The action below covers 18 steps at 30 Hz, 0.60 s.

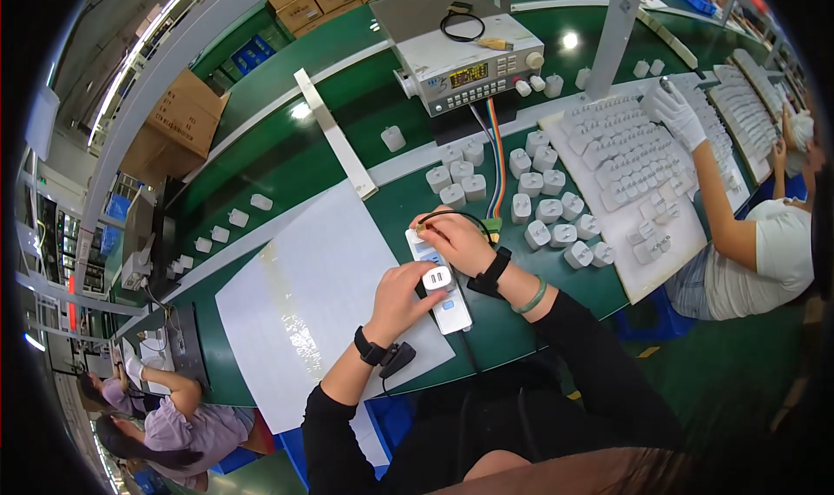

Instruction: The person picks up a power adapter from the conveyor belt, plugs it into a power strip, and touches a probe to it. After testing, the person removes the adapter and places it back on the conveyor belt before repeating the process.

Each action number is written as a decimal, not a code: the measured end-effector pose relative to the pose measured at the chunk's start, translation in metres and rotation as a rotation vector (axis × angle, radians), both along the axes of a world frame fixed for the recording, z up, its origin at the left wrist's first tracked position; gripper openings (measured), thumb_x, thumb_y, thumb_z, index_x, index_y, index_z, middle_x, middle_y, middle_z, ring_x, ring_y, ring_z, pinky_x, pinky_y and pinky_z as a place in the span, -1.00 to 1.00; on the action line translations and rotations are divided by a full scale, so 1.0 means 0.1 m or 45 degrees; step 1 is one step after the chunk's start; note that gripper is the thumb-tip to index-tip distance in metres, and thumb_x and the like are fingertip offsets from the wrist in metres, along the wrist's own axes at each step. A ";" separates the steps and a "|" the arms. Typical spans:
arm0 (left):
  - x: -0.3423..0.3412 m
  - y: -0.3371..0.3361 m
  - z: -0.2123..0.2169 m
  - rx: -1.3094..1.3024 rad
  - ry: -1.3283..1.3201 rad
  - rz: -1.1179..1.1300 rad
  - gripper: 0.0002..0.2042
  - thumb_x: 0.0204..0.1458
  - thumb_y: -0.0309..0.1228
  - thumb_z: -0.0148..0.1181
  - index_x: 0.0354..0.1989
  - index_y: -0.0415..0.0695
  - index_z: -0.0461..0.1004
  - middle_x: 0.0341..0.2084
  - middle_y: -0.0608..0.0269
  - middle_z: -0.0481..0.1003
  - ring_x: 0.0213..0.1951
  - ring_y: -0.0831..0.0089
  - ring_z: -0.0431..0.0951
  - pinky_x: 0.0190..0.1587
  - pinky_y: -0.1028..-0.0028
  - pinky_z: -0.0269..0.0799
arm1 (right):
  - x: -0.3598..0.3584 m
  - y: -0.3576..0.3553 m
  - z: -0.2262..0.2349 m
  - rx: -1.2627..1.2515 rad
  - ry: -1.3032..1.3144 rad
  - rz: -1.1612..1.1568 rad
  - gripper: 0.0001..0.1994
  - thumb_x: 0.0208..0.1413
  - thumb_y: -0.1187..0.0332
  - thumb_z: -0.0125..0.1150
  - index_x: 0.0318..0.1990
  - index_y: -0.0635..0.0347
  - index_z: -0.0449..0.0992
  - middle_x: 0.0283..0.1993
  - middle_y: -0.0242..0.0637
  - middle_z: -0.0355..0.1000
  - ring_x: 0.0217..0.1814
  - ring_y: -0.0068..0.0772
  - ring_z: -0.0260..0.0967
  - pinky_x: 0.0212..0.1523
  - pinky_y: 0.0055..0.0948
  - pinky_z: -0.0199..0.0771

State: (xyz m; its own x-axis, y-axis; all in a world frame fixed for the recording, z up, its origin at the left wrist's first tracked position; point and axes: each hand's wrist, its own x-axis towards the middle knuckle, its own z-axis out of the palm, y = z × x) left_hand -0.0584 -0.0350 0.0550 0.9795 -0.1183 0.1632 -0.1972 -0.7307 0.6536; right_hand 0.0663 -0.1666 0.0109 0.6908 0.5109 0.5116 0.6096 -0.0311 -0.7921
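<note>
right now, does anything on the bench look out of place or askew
Mildly: one white charger sits alone, away from the grouped chargers, and the large white sheet lies askew, its near left corner overhanging the green bench. I see no spill.

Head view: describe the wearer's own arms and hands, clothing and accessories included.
The left hand and right hand wear no gloves. A black left sleeve and a black right sleeve leave the wrists uncovered. The left wrist has a black strap with a dark, boxy module; the right, a black band and green bangle.
</note>
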 end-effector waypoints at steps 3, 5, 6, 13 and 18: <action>-0.02 -0.04 -0.08 0.147 -0.124 -0.030 -0.56 -0.22 -0.37 0.40 -0.11 -0.10 0.43 -0.22 0.30 0.50 -0.12 0.37 0.48 0.02 0.43 0.30 | -0.01 0.01 0.02 0.004 0.067 0.008 -0.77 0.11 0.29 0.10 -0.19 0.27 0.50 -0.21 -0.17 0.44 -0.16 -0.13 0.39 -0.15 -0.32 0.40; -0.05 -0.07 -0.17 0.126 -0.149 -0.019 -0.54 -0.23 -0.36 0.40 -0.09 -0.08 0.43 -0.20 0.30 0.51 -0.14 0.33 0.48 0.00 0.42 0.30 | -0.01 0.02 0.06 0.001 0.106 0.028 -0.77 0.11 0.29 0.10 -0.19 0.27 0.50 -0.21 -0.17 0.44 -0.16 -0.13 0.39 -0.15 -0.32 0.40; -0.05 -0.05 -0.19 0.123 -0.145 -0.007 -0.54 -0.23 -0.36 0.40 -0.09 -0.08 0.43 -0.20 0.30 0.51 -0.14 0.33 0.48 0.00 0.42 0.30 | 0.00 0.02 0.08 -0.004 0.111 0.024 -0.77 0.11 0.29 0.10 -0.19 0.27 0.50 -0.22 -0.16 0.44 -0.16 -0.13 0.39 -0.14 -0.32 0.39; 0.38 0.50 -0.05 -0.732 0.359 -0.092 -0.46 -0.19 -0.41 0.37 0.05 -0.13 0.37 -0.15 0.26 0.50 -0.08 0.36 0.47 -0.03 0.46 0.31 | 0.04 0.00 0.09 -0.013 0.116 -0.012 -0.78 0.11 0.31 0.09 -0.21 0.28 0.50 -0.24 -0.15 0.43 -0.16 -0.14 0.38 -0.13 -0.32 0.37; 0.66 0.55 -0.33 -0.777 0.186 0.082 -0.51 -0.10 -0.40 0.29 0.07 -0.14 0.38 -0.07 0.24 0.48 -0.04 0.36 0.46 -0.02 0.44 0.34 | -0.04 -0.08 0.61 0.042 0.141 0.132 -0.81 0.10 0.38 0.07 -0.21 0.28 0.50 -0.24 -0.17 0.43 -0.18 -0.18 0.37 -0.15 -0.35 0.36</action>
State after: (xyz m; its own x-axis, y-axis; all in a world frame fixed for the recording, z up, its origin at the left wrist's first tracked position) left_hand 0.0080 0.0196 0.0225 0.9988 0.0136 0.0471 -0.0428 -0.2248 0.9735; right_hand 0.0626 -0.1742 0.0719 0.6881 0.5670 0.4529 0.5172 0.0546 -0.8541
